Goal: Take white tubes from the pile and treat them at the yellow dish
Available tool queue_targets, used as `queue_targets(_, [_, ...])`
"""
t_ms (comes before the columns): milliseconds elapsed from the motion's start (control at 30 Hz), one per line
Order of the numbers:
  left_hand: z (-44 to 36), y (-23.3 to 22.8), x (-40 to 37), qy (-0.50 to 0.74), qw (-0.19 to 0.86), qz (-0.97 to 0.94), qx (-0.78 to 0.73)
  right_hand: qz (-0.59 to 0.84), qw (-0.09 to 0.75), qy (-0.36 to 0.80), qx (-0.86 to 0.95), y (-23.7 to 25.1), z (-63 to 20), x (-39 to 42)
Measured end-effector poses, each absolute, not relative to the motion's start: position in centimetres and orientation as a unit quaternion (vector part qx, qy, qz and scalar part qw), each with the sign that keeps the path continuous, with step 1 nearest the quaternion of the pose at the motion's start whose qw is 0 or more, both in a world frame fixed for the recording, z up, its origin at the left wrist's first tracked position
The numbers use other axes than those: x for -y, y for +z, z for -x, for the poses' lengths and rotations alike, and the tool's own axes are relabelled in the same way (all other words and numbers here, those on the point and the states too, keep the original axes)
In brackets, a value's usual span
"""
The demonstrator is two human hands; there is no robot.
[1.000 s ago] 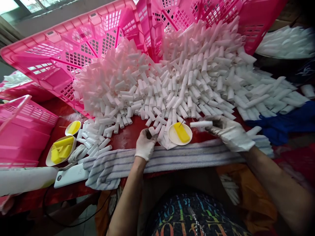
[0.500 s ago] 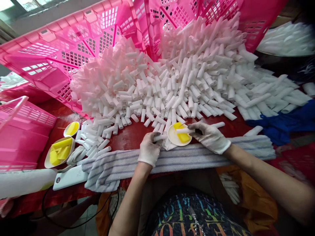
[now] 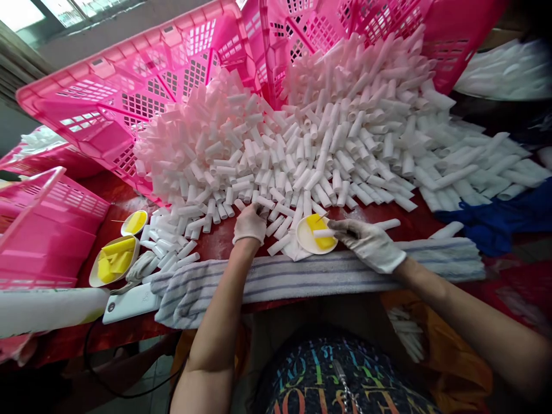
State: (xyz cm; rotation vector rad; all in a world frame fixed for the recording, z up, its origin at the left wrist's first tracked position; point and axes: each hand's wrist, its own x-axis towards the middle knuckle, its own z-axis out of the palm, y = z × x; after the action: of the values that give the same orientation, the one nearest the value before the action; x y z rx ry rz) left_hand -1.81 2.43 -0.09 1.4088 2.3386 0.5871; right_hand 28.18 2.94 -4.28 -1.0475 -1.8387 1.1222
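Note:
My right hand (image 3: 366,241), in a white glove with darkened fingertips, pinches a short white plastic tube (image 3: 322,233). That tube lies level over a small white dish (image 3: 305,238) with yellow sponge pieces (image 3: 317,222) in it. My left hand (image 3: 250,223), gloved too, is at the front edge of a big heap of white tubes (image 3: 297,149). Its fingers are curled at the end of one tube (image 3: 266,203); the fingertips are partly hidden. Between the hands, a loose tube (image 3: 276,246) lies left of the dish.
Pink baskets (image 3: 129,86) lie tipped behind the heap. A striped towel (image 3: 276,282) runs along the table's front edge. At left are a bowl of yellow pieces (image 3: 114,261), a smaller dish (image 3: 134,222), a phone (image 3: 129,303) and a pink crate (image 3: 47,230). Blue cloth (image 3: 495,218) lies at right.
My left hand has let go of a tube beside the dish and moved up and left to the heap's edge. The right hand stays at the dish with its tube.

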Motion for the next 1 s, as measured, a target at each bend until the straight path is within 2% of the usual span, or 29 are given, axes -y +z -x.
queue_targets(33, [1.8, 0.2, -2.8, 0.198, 0.170, -0.491, -0.831, 0.394, 0.380, 0.424, 0.721, -4.4, -28.3, -2.9])
queue_targets(100, [2.7, 0.6, -3.0, 0.216, 0.098, -0.492, -0.838, 0.364, 0.405, 0.397, 0.739, -4.5, -28.5, -2.7])
queue_targets(167, [4.8, 0.8, -3.2, 0.244, -0.009, -0.506, -0.827, 0.357, 0.401, 0.386, 0.750, -4.6, -28.8, -2.5])
queue_targets(233, [7.2, 0.5, -3.4, 0.236, -0.045, -0.541, -0.806, 0.374, 0.379, 0.398, 0.747, -4.6, -28.8, -2.4])
queue_targets(367, [8.9, -1.3, -3.8, 0.191, 0.031, -0.613, -0.766, 0.382, 0.390, 0.391, 0.741, -5.3, -28.6, -2.2])
queue_targets(467, [7.5, -2.5, -3.5, 0.190, 0.051, -0.631, -0.751, 0.366, 0.405, 0.362, 0.756, -5.8, -28.7, -2.1])
queue_targets(700, [5.4, -2.8, -3.0, 0.187, 0.094, -0.655, -0.726, 0.387, 0.385, 0.398, 0.737, -5.3, -29.0, -1.7])
queue_targets(867, [4.7, -2.2, -1.6, 0.275, 0.122, -0.605, -0.737, 0.371, 0.393, 0.404, 0.738, -4.3, -29.2, -1.0])
queue_targets(1000, [0.6, -1.4, 1.1, 0.435, 0.251, -0.552, -0.666, 0.432, 0.442, 0.505, 0.602, -2.1, -28.5, -0.4])
